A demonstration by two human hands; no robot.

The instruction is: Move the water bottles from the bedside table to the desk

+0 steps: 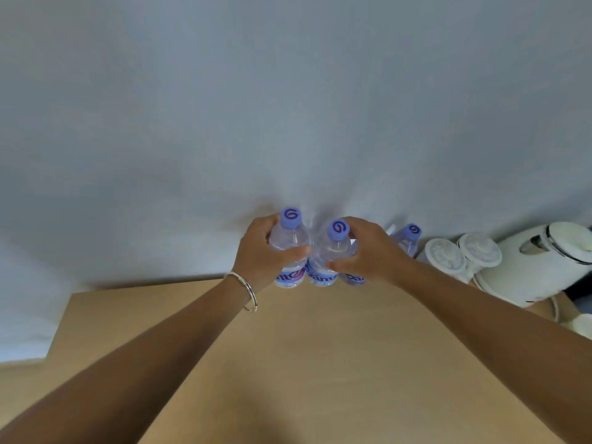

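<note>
Several clear water bottles with purple caps stand upright at the far edge of a light wooden desk, against the white wall. My left hand grips the leftmost bottle around its shoulder. Right beside it, my right hand grips the middle bottle. Under my right hand a blue label of another bottle peeks out. A further bottle stands behind my right hand, partly hidden.
A white electric kettle with its cord stands at the right, with two white lidded cups in front of it. The desk's left edge steps back near the wall. A silver bracelet is on my left wrist.
</note>
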